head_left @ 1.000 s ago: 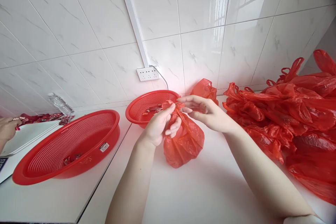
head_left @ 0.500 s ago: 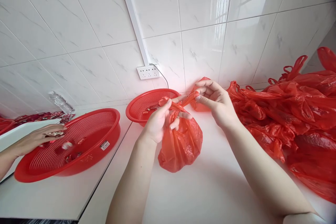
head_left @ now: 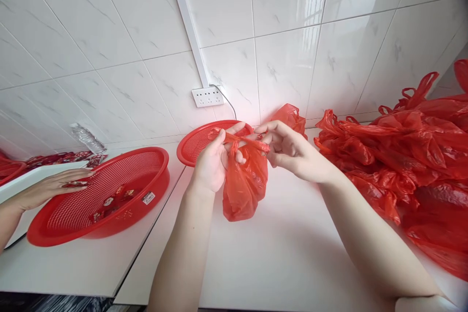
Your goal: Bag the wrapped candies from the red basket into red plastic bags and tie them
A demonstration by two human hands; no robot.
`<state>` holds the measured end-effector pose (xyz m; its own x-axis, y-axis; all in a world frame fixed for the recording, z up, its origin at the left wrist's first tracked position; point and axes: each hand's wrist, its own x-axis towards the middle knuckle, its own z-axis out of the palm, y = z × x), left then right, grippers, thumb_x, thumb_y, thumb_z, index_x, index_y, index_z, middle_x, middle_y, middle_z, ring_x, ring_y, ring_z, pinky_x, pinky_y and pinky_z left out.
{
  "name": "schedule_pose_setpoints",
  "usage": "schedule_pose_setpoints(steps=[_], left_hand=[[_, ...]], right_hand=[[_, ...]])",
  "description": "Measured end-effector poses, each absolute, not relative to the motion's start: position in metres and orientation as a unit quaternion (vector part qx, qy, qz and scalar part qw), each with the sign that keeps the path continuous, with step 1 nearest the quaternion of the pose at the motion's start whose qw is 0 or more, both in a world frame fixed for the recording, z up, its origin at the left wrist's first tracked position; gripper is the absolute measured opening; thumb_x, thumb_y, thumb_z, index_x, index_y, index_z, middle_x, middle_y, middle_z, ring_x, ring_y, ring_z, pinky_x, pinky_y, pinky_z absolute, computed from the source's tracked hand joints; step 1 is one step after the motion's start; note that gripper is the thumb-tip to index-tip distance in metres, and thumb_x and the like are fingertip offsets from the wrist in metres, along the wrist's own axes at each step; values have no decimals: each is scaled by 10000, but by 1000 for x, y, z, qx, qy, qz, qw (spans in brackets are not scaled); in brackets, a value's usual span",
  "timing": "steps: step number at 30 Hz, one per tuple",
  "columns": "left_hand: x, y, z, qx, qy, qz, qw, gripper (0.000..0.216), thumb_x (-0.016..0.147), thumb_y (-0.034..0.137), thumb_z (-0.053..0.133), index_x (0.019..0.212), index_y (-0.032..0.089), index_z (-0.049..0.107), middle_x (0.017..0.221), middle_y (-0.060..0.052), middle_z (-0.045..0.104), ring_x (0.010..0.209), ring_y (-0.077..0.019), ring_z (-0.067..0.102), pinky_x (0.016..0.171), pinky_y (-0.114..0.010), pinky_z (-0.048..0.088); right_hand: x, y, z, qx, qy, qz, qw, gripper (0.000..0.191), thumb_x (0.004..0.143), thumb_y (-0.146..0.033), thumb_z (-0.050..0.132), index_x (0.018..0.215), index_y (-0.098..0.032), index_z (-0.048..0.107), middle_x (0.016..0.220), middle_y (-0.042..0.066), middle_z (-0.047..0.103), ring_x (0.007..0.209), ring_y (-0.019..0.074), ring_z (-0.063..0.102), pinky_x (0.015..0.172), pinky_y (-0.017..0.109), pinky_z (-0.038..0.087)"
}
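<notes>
The left hand (head_left: 212, 165) is closed around the gathered neck of a red plastic bag (head_left: 243, 187), thumb and forefinger pinching one twisted handle. The right hand (head_left: 292, 153), at three o'clock from it, pinches the other handle between thumb and fingertips, the remaining fingers loosely curled. The two handles are drawn into a thin, rope-like strand (head_left: 252, 141) stretched between the hands. The bag is thin, glossy, crinkled film. Its full, rounded body hangs below the left hand over the smooth white surface (head_left: 278, 253); whether its bottom touches cannot be told.

At eleven o'clock from the bag, just behind the left hand, sits a small round red basket (head_left: 190, 148) of perforated plastic mesh. At nine o'clock lies a larger, shallow basket (head_left: 146, 165) of the same mesh, with small shiny wrapped sweets (head_left: 113, 202) at its bottom. Another person's hand (head_left: 54, 187) rests flat on its far left rim, beside a white tray (head_left: 40, 174). A clear ribbed bottle (head_left: 87, 137) lies against the wall at ten o'clock.

At one o'clock stands another knotted red bag (head_left: 290, 116), and at three o'clock a loose, crumpled heap of red bags (head_left: 402, 156) spreads over the surface. A white socket strip (head_left: 207, 96) hangs on the glossy, marble-veined wall tiles (head_left: 127, 34) at twelve o'clock.
</notes>
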<state>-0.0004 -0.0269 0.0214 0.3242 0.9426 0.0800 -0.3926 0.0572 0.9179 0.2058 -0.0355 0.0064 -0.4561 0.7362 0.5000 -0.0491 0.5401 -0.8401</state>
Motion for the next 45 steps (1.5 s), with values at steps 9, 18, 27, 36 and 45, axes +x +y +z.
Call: schedule_pose_setpoints(steps=[9, 18, 27, 36, 45], left_hand=[[0, -26, 21, 558, 308, 491, 593, 324, 936, 441, 489, 896, 169, 661, 614, 0, 574, 496, -96, 517, 557, -239, 512], [5, -56, 23, 782, 369, 420, 275, 320, 904, 428, 558, 747, 191, 706, 592, -4, 511, 564, -136, 476, 599, -266, 405], [5, -45, 23, 765, 313, 513, 230, 385, 968, 443, 424, 856, 203, 703, 891, -69, 648, 891, -206, 585, 866, -321, 438], [7, -42, 21, 728, 268, 506, 377, 404, 933, 503, 483, 847, 185, 717, 873, -78, 659, 885, -206, 614, 836, -324, 492], [9, -38, 18, 761, 274, 450, 378, 421, 978, 446, 384, 798, 177, 654, 872, -84, 652, 840, -199, 596, 827, -322, 457]], right_hand=[[211, -28, 5, -312, -752, 449, 369, 391, 907, -251, 539, 1294, -246, 487, 973, 37, 642, 639, 131, 640, 662, 342, 571], [200, -26, -4, -248, -762, 415, 431, 394, 948, -352, 522, 1333, -282, 477, 1274, 67, 601, 1197, 213, 556, 1005, 439, 462], [203, -29, -5, -215, -747, 467, 421, 512, 886, -242, 612, 1352, -232, 401, 797, -12, 619, 792, 160, 623, 768, 356, 526], [200, -25, -6, -282, -727, 408, 474, 314, 891, -376, 613, 1162, -230, 554, 1144, 70, 641, 924, 180, 648, 840, 386, 537], [204, -19, -4, -235, -604, 519, 557, 284, 767, -305, 744, 988, -227, 583, 840, -6, 618, 794, 134, 602, 791, 316, 517]])
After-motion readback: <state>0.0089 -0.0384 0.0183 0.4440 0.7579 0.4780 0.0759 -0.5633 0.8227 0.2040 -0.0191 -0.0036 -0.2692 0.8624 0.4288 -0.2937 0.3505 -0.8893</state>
